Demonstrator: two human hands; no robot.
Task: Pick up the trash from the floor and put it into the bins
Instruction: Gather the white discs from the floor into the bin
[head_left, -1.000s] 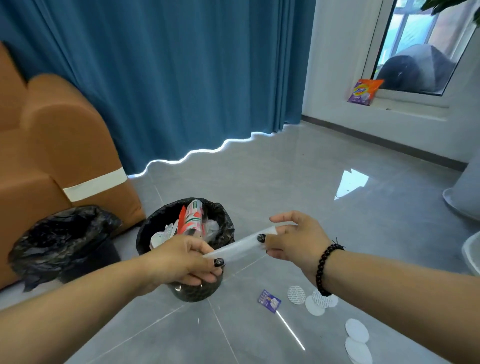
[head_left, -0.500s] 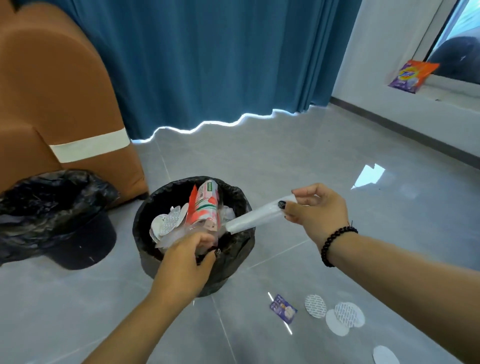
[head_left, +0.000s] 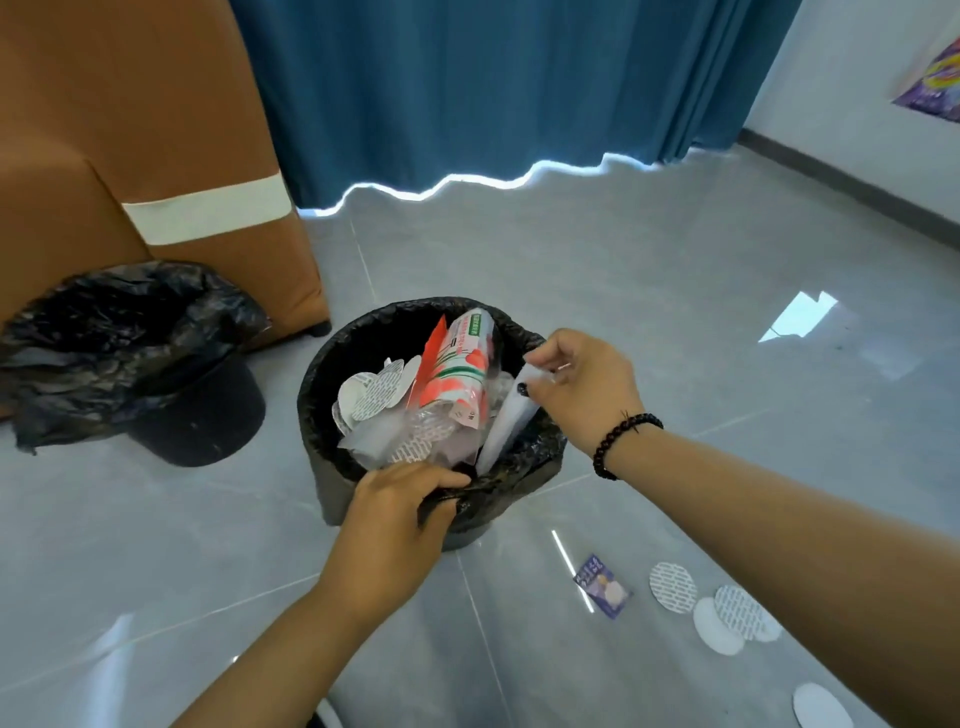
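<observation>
Bins: two; nearer bin (head_left: 332, 415), second (head_left: 156, 364) to its left.
Right hand (head_left: 582, 395): pinches white wrapper (head_left: 506, 426) in the nearer bin.
Left hand (head_left: 400, 512): grips its liner.
Floor discs (head_left: 672, 587): four, right of it.
Sachet (head_left: 602, 586): one.

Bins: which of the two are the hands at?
The right-hand bin, stuffed with wrappers, beside the floor litter; the bin by the sofa stands untouched.

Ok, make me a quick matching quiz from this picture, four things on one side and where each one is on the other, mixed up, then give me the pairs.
Things
1. white plastic strip
2. purple sachet
3. red and white wrapper
4. black bead bracelet

Places
A. on the floor
B. on the right wrist
C. pinched by the right hand
D. standing in the round bin

Pairs: 1-C, 2-A, 3-D, 4-B
</observation>
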